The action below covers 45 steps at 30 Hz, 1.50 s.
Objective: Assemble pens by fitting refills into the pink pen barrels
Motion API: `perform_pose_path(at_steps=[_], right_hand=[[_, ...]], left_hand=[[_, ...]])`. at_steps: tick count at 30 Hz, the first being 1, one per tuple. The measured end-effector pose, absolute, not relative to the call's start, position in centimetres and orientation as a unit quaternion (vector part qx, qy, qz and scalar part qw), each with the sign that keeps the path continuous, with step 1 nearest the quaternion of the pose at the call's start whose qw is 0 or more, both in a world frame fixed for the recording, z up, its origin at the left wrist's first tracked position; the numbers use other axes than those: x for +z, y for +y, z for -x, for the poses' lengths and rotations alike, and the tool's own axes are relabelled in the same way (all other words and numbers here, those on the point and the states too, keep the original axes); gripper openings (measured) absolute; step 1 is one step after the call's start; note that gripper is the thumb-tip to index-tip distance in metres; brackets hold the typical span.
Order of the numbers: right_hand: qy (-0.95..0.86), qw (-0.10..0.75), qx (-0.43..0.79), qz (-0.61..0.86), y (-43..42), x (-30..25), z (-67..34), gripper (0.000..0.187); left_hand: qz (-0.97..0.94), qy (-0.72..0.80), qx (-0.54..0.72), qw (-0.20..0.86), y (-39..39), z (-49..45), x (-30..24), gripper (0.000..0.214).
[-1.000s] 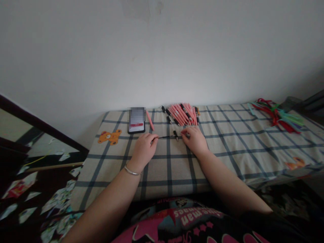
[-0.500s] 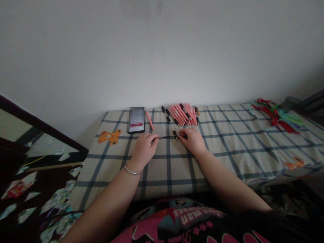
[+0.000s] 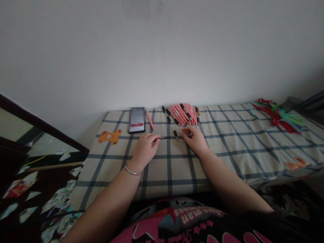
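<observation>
My left hand (image 3: 148, 145) pinches one end of a thin, dark pen refill (image 3: 165, 137) between thumb and fingertips. The refill lies level, its free end pointing right, beside a short black pen part (image 3: 176, 135) on the cloth. My right hand (image 3: 194, 139) is just right of that tip, apart from it, with thumb and index finger curled close together. Something small and pale may be at those fingertips; it is too small to name. Beyond my hands lies a pile of pink pen barrels with black parts (image 3: 181, 114). One pink barrel (image 3: 150, 120) lies alone to the left.
A phone (image 3: 137, 129) with a lit screen lies behind my left hand. The checked cloth (image 3: 157, 172) carries printed bears. Red, green and teal strips (image 3: 280, 116) are heaped at the right end. A wall (image 3: 162, 60) backs the table; paper scraps (image 3: 58, 206) litter the lower left.
My right hand has drawn slightly right, away from the refill's tip, leaving a gap. My left hand keeps its pinch on the refill and has barely moved.
</observation>
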State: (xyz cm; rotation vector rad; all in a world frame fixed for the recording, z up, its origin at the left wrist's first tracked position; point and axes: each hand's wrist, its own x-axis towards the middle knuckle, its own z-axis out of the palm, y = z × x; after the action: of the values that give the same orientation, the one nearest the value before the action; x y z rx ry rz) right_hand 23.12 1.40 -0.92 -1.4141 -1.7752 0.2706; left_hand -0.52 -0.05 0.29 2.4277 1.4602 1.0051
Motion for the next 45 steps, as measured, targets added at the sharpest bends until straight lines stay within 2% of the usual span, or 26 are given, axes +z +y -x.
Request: perform_pose_path(at_steps=[4,10,17,23,28,34,38,45], right_hand=[[-0.741,0.423,0.099,0.512,0.9,-0.4,-23.0,0.013],[-0.816,0.371,0.104,0.431,0.3,0.0,-22.1,0.012],[-0.811,0.373,0.109,0.438,0.3,0.2,-22.0,0.009],[-0.763,0.418,0.161,0.465,0.2,0.0,-22.2,0.012],[-0.685,0.459,0.275,0.494,0.4,-0.6,-22.4,0.018],[-0.596,0.541,0.395,0.443,1.0,-1.1,-22.3,0.023],[-0.527,0.604,0.426,0.419,1.3,-0.9,-22.1,0.029],[-0.475,0.630,0.423,0.445,1.9,-0.8,-22.5,0.030]], left_hand=[[-0.811,0.478,0.330,0.072,-0.1,0.5,0.3,0.017],[-0.816,0.462,0.338,0.086,0.1,0.4,0.0,0.016],[-0.825,0.448,0.331,0.099,-0.2,0.2,0.3,0.016],[-0.826,0.448,0.329,0.098,-0.2,0.3,0.3,0.018],[-0.823,0.451,0.330,0.096,-0.2,0.4,0.2,0.018],[-0.827,0.454,0.316,0.095,-0.2,0.3,0.4,0.019],[-0.832,0.453,0.307,0.089,-0.2,0.3,0.4,0.019],[-0.832,0.451,0.311,0.087,-0.2,0.4,0.3,0.018]])
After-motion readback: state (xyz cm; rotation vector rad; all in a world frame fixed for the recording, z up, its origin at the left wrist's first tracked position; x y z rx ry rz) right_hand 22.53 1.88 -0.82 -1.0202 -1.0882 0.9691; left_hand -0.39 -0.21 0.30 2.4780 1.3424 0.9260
